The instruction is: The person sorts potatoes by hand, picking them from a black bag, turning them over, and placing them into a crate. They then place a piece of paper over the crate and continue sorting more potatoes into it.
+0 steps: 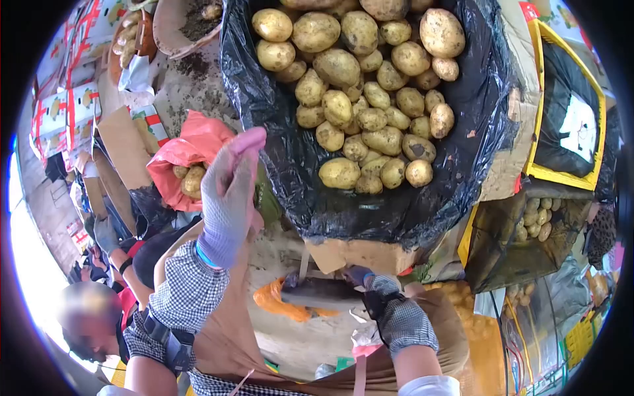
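Note:
My left hand [223,208], in a grey-purple glove with pink fingertips, is raised beside the left edge of a large box lined with black plastic [330,211]. Its fingers are pressed together; whatever they might hold does not show. Many potatoes [370,119], some soil-marked, fill the lined box. Right behind my left hand, a pink plastic bag [191,142] gapes with several potatoes [191,179] in it. My right hand [358,276], gloved too, is low by the box's front cardboard flap [350,256]. A blurred dark, long object [320,294] lies next to it; its fingers are mostly hidden.
On the right stand a yellow crate [598,152] and a dark mesh bag [505,257] with potatoes. A tub holding soil [178,26] is at the upper left. Another person [125,297] works at lower left. An orange bag [274,300] lies below the box.

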The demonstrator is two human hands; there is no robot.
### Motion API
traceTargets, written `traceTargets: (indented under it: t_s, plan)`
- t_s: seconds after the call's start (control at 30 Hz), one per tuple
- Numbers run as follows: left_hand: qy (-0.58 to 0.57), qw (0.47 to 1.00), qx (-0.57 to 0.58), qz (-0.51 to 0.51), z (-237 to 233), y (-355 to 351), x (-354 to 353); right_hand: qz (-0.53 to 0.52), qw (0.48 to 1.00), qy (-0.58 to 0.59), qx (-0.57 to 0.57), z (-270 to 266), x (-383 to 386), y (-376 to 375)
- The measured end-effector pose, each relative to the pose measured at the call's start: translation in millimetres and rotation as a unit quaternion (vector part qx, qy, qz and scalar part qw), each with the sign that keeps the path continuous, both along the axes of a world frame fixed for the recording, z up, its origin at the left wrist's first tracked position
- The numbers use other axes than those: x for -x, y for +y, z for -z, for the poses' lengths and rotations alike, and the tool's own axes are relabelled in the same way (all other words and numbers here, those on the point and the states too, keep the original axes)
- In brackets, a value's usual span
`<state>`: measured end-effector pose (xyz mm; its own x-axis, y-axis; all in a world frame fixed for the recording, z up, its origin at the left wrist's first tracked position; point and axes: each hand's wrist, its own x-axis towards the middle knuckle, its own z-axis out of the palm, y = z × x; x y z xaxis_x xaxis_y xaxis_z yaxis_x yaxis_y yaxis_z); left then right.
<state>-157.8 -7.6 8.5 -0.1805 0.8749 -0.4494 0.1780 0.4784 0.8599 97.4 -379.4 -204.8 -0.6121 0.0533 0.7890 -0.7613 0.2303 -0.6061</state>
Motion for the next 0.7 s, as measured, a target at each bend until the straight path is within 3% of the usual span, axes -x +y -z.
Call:
traceTargets:
  t_s: [0.03, 0.07, 0.1, 0.17, 0.2, 0.3, 0.4, 0.47, 0.5, 0.57, 0.63, 0.7]
  plan:
    - [0.008, 0.999, -0.032, 0.02, -1, 11, 0, 0.019, 0.954, -0.28, 0.103, 10, -15, -1]
    - [0.021, 0.997, -0.059, 0.037, -3, 22, -1, 0.041, 0.821, -0.534, 0.201, 19, -28, -1]
    - [0.024, 0.997, -0.062, 0.038, -5, 31, -3, 0.056, 0.611, -0.737, 0.284, 25, -39, -2]
    - [-0.054, 0.992, -0.11, -0.004, -9, 50, -7, 0.099, 0.543, -0.757, 0.349, 40, -49, 19]
    - [-0.053, 0.993, -0.102, -0.005, -10, 56, -7, 0.118, 0.523, -0.764, 0.359, 44, -57, 29]
    - [0.081, 0.964, -0.238, 0.088, -6, 70, -4, 0.149, 0.495, -0.769, 0.376, 58, -74, 42]
    - [0.061, 0.957, -0.242, 0.149, -3, 71, 4, 0.152, 0.472, -0.769, 0.403, 63, -84, 55]
    - [-0.056, 0.967, -0.21, 0.131, -4, 70, -6, 0.146, 0.456, -0.761, 0.437, 68, -93, 60]
    - [-0.06, 0.964, -0.224, 0.13, 1, 68, -5, 0.138, 0.454, -0.753, 0.456, 71, -92, 64]
    - [0.042, 0.962, -0.23, 0.14, 14, 74, -5, 0.131, 0.471, -0.75, 0.445, 85, -95, 72]
    - [0.042, 0.97, -0.179, 0.162, -2, 63, -26, 0.126, 0.489, -0.762, 0.406, 100, -95, 78]
    - [0.117, 0.944, -0.195, 0.238, -3, 48, -41, 0.129, 0.502, -0.762, 0.389, 113, -92, 91]
